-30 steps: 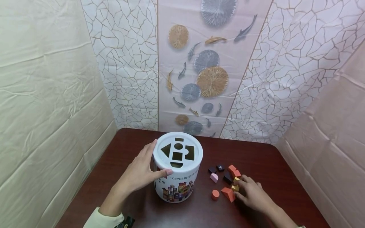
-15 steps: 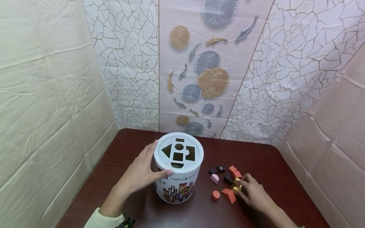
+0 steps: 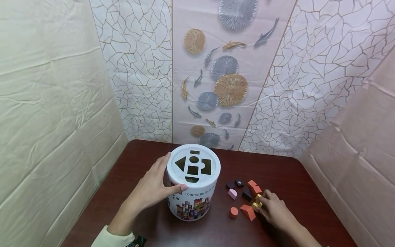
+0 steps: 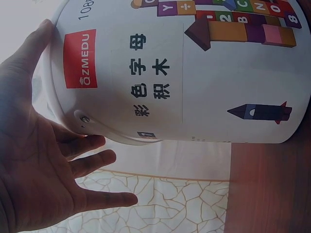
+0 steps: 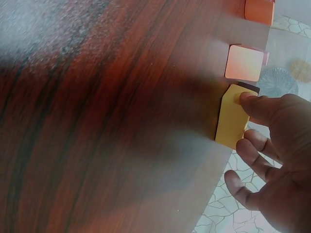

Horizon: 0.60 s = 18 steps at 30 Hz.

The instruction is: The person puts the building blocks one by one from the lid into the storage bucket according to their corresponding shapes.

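My left hand rests against the left side of a white toy-block bucket, thumb at the front of the rim. In the left wrist view, several straight fingers extend past the bucket's handle. Shaped holes pierce its white lid. To the right, my right hand pinches a yellow block with a slanted corner, low over the table; the thumb lies on its face. Close by are an orange arched block, an orange cylinder and a pink half-round block.
Beyond the yellow block lie orange blocks and several black blocks, one with a white plus sign. The dark red table ends at a patterned curtain, with cream cloth on both sides.
My right hand has shifted slightly at the yellow block, which now shows more between thumb and fingers. The left hand and bucket stay put.
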Each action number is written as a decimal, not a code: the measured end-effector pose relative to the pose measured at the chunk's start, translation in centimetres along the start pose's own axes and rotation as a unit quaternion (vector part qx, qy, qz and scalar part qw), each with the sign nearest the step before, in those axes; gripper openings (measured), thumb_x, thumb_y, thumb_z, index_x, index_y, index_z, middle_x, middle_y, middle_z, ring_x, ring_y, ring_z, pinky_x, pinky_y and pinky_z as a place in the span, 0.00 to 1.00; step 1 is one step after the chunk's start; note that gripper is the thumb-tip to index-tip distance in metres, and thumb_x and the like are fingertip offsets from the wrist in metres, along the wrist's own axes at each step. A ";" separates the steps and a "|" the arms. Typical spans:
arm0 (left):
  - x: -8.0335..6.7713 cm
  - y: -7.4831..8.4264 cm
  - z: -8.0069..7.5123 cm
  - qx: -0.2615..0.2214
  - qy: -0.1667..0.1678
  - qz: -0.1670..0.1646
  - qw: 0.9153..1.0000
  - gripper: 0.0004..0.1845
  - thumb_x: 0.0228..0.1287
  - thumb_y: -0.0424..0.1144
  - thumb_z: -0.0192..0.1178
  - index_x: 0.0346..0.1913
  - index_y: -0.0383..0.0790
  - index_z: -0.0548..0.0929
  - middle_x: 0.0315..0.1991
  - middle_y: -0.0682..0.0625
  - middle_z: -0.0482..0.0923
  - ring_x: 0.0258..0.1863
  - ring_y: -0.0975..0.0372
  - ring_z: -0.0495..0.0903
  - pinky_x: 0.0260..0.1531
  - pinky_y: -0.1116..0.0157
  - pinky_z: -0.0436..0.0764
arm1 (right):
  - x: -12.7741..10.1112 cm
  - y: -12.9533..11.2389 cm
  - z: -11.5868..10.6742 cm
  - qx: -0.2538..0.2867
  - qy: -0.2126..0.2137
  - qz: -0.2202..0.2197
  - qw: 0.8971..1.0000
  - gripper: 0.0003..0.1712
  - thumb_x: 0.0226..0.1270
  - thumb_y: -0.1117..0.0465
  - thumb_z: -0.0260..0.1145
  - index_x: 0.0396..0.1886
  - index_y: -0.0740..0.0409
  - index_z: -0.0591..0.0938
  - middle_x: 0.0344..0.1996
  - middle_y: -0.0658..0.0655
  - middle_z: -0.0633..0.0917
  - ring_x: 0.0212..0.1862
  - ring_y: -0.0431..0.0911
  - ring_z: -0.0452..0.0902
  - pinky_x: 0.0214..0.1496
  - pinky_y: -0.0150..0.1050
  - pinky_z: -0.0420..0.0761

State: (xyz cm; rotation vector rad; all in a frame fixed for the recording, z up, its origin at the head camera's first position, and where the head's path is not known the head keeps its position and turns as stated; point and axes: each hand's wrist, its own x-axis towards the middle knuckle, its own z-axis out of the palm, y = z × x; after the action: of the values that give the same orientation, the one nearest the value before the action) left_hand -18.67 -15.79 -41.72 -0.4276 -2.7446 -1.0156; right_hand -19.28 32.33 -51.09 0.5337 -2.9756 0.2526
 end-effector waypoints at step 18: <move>-0.2 0.1 0.0 -0.004 0.001 -0.003 1.000 0.74 0.49 0.88 0.68 0.92 0.54 0.51 0.86 0.45 0.62 0.83 0.46 0.68 0.75 0.32 0.74 | -0.7 -0.3 -1.0 -0.007 0.085 -0.050 0.995 0.17 0.60 0.66 0.85 0.47 0.49 0.92 0.54 0.62 0.83 0.52 0.57 0.82 0.49 0.56 0.87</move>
State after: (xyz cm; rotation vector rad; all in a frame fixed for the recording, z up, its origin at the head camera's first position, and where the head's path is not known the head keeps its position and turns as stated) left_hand -18.47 -15.78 -41.67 -0.4196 -2.7434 -1.0292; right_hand -18.47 32.47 -50.21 0.6242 -2.7751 0.2542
